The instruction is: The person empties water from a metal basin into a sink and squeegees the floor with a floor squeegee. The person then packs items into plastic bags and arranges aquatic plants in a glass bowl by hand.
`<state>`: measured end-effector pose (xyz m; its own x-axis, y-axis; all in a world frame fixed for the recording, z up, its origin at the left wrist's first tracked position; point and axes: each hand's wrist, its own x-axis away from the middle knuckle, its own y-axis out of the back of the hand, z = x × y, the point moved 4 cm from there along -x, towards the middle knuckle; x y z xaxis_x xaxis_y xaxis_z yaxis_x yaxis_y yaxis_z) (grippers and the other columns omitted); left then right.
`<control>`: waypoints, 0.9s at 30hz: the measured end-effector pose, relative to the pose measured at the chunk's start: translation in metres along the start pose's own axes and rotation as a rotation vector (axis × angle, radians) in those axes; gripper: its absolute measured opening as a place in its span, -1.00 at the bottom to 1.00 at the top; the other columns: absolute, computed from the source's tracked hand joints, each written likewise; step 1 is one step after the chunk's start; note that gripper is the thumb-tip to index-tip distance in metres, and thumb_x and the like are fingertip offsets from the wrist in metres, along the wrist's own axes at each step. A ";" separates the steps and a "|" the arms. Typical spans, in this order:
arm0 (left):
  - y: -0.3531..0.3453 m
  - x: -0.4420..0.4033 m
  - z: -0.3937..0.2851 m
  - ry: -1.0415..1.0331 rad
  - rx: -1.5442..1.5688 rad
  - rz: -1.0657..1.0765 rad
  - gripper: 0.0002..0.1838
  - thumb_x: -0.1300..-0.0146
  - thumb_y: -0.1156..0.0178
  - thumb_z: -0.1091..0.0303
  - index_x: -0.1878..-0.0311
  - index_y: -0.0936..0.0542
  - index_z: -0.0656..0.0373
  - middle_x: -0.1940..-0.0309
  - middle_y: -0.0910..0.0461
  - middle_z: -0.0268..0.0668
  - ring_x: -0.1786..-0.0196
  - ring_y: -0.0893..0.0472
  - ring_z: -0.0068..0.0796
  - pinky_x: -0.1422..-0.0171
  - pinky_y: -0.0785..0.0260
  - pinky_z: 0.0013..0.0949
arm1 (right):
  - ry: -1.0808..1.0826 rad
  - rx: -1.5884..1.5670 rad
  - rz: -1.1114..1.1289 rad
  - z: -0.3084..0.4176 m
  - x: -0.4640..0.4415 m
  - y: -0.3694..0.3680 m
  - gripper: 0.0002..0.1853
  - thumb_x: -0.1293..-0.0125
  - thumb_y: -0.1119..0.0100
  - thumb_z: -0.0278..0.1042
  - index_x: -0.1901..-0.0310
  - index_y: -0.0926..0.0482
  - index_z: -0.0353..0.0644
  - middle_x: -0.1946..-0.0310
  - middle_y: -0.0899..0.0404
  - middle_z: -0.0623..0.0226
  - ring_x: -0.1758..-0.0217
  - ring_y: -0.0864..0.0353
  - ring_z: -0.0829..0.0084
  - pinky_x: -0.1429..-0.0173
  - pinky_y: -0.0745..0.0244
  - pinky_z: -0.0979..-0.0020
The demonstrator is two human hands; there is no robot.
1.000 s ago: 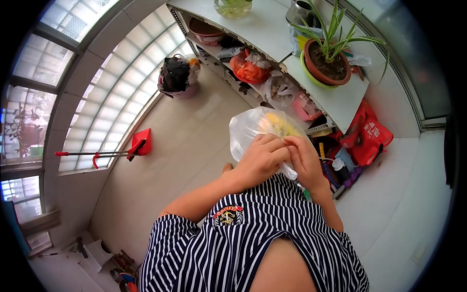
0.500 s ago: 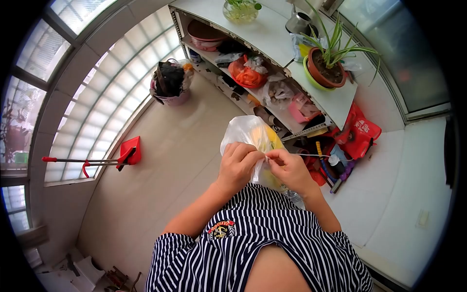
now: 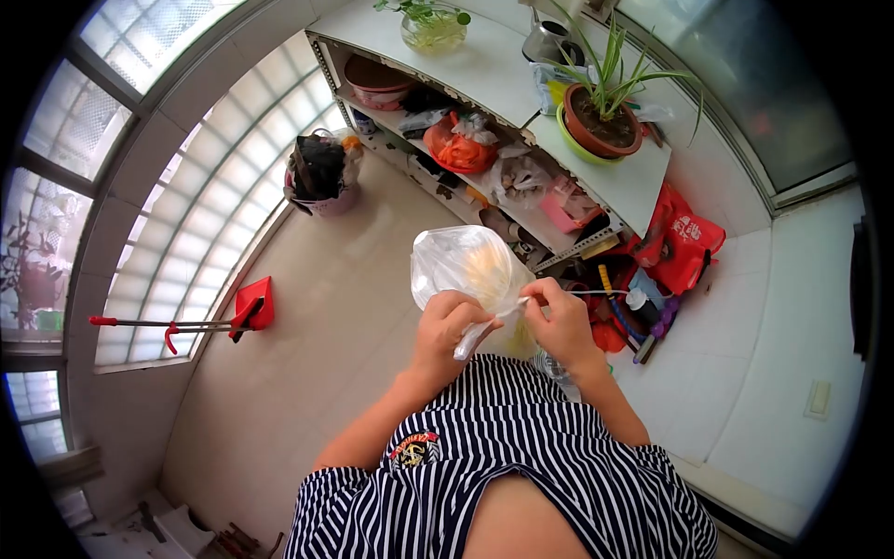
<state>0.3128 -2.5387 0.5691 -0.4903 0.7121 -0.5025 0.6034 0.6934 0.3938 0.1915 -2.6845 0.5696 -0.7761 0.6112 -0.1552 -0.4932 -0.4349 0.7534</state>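
A translucent white plastic bag [image 3: 456,261] with something pale yellow inside hangs in front of my striped shirt. My left hand [image 3: 447,337] is closed on the bag's gathered part, and a white folded end sticks out beneath its fingers. Just to the right, my right hand [image 3: 562,323] pinches a twisted bit of the same bag between thumb and finger. Below the hands, more clear plastic shows against the shirt; what it belongs to is hard to make out.
A shelf unit [image 3: 484,74] holds bags, a basin and a potted plant [image 3: 603,121]. On the floor are a full pink bin [image 3: 328,200], a red dustpan [image 3: 254,303] by the glass-block wall, and red bags [image 3: 684,244] beside tools at right.
The hands have moved slightly apart, with the bag's neck stretched between them. The yellow contents show less clearly, and the bag's white end now points down below my left hand.
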 end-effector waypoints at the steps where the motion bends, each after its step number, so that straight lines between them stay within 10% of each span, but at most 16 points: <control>1: -0.007 0.000 0.002 0.127 0.106 -0.037 -0.80 0.00 -0.44 0.34 0.37 -0.60 0.13 0.42 -0.53 -0.31 0.34 -0.54 -0.29 0.27 -0.37 -0.29 | 0.031 -0.114 0.061 0.003 0.002 0.003 -0.73 -0.17 -0.23 -0.35 0.08 -0.54 -0.14 0.32 -0.65 0.18 0.30 -0.67 0.20 0.20 -0.56 0.30; 8: -0.063 -0.037 -0.024 -0.055 -0.066 0.153 -0.78 -0.08 -0.37 0.45 0.16 -0.66 0.14 0.29 -0.60 -0.21 0.17 -0.59 -0.22 0.07 -0.43 -0.27 | 0.113 0.016 -0.071 -0.036 0.019 0.034 -0.64 -0.14 -0.23 -0.46 -0.02 -0.55 -0.07 0.26 -0.56 0.25 0.22 -0.61 0.22 0.18 -0.54 0.30; 14: -0.067 -0.026 0.009 0.362 -0.082 0.211 -0.62 -0.20 -0.22 0.51 -0.12 -0.57 0.13 0.09 -0.58 -0.12 0.02 -0.56 -0.13 -0.05 -0.43 -0.19 | -0.107 0.109 -0.380 -0.127 0.028 0.138 -0.76 -0.14 -0.16 -0.56 0.15 -0.61 -0.04 0.31 -0.55 0.32 0.29 -0.60 0.25 0.24 -0.52 0.32; 22: -0.069 0.105 0.109 0.742 -0.378 0.987 -0.59 -0.20 -0.21 0.21 -0.11 -0.57 0.08 0.07 -0.64 -0.08 -0.01 -0.61 -0.08 -0.11 -0.45 -0.13 | -0.068 0.651 -0.859 -0.221 0.011 0.347 -0.78 -0.20 -0.10 -0.57 0.18 -0.66 -0.07 0.22 -0.60 0.34 0.08 -0.57 0.28 0.02 -0.49 0.32; 27: -0.063 0.192 0.144 0.987 -0.367 0.817 -0.58 -0.20 -0.19 0.19 -0.13 -0.58 0.07 0.08 -0.67 -0.07 -0.01 -0.64 -0.11 -0.12 -0.47 -0.19 | 0.018 0.808 -1.008 -0.280 -0.018 0.415 -0.78 -0.26 -0.09 -0.51 0.13 -0.65 -0.05 0.15 -0.61 0.38 0.03 -0.56 0.30 -0.05 -0.47 0.32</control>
<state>0.2715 -2.4614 0.3372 -0.4119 0.6078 0.6789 0.8137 -0.0899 0.5742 -0.1093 -3.0609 0.7061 -0.2116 0.4221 -0.8815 -0.4895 0.7349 0.4694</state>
